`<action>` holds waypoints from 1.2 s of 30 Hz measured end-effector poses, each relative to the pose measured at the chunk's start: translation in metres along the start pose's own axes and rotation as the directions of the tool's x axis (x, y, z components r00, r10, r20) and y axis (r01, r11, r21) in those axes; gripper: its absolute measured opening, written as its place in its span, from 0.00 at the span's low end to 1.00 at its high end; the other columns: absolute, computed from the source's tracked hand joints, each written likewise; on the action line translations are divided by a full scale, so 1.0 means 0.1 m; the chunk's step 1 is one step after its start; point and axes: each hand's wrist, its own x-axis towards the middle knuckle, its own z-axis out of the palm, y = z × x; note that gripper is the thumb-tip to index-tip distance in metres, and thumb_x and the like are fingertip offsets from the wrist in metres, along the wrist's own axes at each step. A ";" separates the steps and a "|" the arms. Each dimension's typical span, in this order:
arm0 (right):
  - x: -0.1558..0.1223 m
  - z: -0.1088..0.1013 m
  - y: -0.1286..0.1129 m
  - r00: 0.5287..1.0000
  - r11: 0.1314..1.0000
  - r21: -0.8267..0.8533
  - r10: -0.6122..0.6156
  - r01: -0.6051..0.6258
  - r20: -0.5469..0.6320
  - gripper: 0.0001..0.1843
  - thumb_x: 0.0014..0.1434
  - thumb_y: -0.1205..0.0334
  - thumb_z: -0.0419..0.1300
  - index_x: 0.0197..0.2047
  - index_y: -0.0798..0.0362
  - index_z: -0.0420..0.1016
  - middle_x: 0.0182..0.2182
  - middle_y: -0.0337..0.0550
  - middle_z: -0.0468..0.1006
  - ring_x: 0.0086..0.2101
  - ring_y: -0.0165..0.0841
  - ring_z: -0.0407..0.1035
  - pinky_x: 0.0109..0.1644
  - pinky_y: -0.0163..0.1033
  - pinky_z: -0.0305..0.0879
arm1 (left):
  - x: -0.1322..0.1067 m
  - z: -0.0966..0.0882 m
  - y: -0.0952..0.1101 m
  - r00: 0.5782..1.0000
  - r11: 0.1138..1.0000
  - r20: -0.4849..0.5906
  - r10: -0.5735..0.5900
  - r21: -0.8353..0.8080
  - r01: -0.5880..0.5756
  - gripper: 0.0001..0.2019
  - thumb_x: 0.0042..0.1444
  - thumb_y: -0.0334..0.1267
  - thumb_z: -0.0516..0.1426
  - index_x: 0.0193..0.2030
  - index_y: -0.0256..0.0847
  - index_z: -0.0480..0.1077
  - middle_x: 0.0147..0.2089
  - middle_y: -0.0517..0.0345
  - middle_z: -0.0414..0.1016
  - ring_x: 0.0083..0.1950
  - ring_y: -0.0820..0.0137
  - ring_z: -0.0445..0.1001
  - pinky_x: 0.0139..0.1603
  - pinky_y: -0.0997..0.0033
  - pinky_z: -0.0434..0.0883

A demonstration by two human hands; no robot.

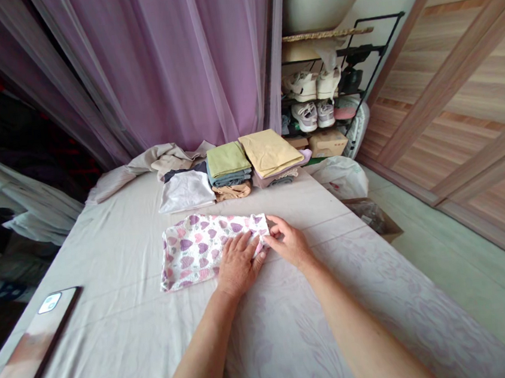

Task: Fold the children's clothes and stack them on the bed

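The folded heart-print garment (193, 249) lies long axis sideways, just before the folded clothes stack (250, 165); left hand (238, 265) and right hand (288, 241) press together at its right end, right hand nearest the edge

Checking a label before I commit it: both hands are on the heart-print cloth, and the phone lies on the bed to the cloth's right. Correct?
Not quite: the phone lies to the left of the heart-print cloth, not its right, as the head view shows. The rest stands: the left hand and right hand are both on the cloth, and the phone is on the bed.
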 end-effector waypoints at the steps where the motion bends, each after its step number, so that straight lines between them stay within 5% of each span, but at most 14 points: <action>1: 0.00 0.01 -0.01 1.000 1.000 0.012 -0.001 0.001 -0.001 0.26 0.53 0.57 0.60 0.56 0.50 0.69 0.29 0.36 0.80 0.31 0.32 0.73 0.39 0.36 0.67 | 0.00 -0.01 0.01 1.000 1.000 0.013 0.003 0.008 -0.003 0.22 0.66 0.50 0.50 0.63 0.48 0.66 0.67 0.50 0.65 0.67 0.55 0.63 0.66 0.45 0.60; 8: 0.02 -0.01 0.02 0.996 0.997 0.050 0.056 -0.053 -0.063 0.25 0.53 0.58 0.59 0.55 0.52 0.66 0.26 0.34 0.76 0.26 0.30 0.69 0.34 0.35 0.64 | -0.01 -0.03 0.03 0.999 1.000 0.039 0.008 -0.020 -0.008 0.29 0.63 0.48 0.54 0.69 0.46 0.57 0.70 0.47 0.60 0.70 0.55 0.58 0.68 0.46 0.57; 16: 0.02 -0.02 0.09 0.999 0.999 0.037 0.038 -0.037 -0.032 0.24 0.55 0.54 0.59 0.55 0.52 0.68 0.26 0.36 0.78 0.27 0.31 0.71 0.35 0.35 0.67 | -0.01 0.03 0.02 0.999 1.000 0.031 -0.008 -0.005 0.008 0.26 0.63 0.48 0.55 0.67 0.49 0.60 0.69 0.48 0.61 0.70 0.54 0.58 0.69 0.44 0.55; 22: 0.02 -0.05 -0.07 0.971 0.983 -0.116 -0.159 0.140 -0.179 0.17 0.61 0.58 0.52 0.50 0.52 0.73 0.41 0.48 0.80 0.41 0.36 0.74 0.45 0.40 0.71 | -0.01 0.04 0.03 0.999 1.000 0.040 0.002 0.015 -0.002 0.26 0.63 0.48 0.54 0.67 0.49 0.60 0.70 0.48 0.61 0.70 0.54 0.57 0.69 0.43 0.55; 27: 0.01 0.05 -0.16 0.930 0.896 -0.266 -0.367 0.356 0.011 0.17 0.64 0.63 0.50 0.49 0.50 0.78 0.52 0.48 0.77 0.56 0.38 0.66 0.62 0.46 0.61 | 0.00 -0.03 0.01 1.000 0.997 0.017 -0.013 -0.073 0.014 0.22 0.64 0.49 0.53 0.61 0.46 0.68 0.66 0.48 0.66 0.68 0.54 0.61 0.67 0.42 0.57; 32: 0.01 0.12 -0.04 0.953 0.865 -0.400 -0.282 0.303 0.111 0.17 0.63 0.62 0.53 0.51 0.49 0.78 0.55 0.46 0.76 0.59 0.42 0.63 0.63 0.50 0.59 | 0.03 -0.03 -0.07 0.997 0.955 -0.046 -0.057 -0.294 0.041 0.16 0.67 0.45 0.50 0.47 0.44 0.77 0.57 0.51 0.76 0.62 0.59 0.69 0.66 0.47 0.61; 36: 0.02 0.13 -0.04 0.961 0.868 -0.413 -0.241 0.274 0.133 0.16 0.63 0.63 0.54 0.51 0.48 0.78 0.54 0.46 0.77 0.57 0.41 0.65 0.62 0.50 0.58 | 0.07 -0.05 -0.13 0.988 0.887 -0.038 -0.150 -0.447 0.117 0.16 0.66 0.43 0.49 0.46 0.43 0.77 0.50 0.52 0.80 0.54 0.62 0.76 0.60 0.55 0.69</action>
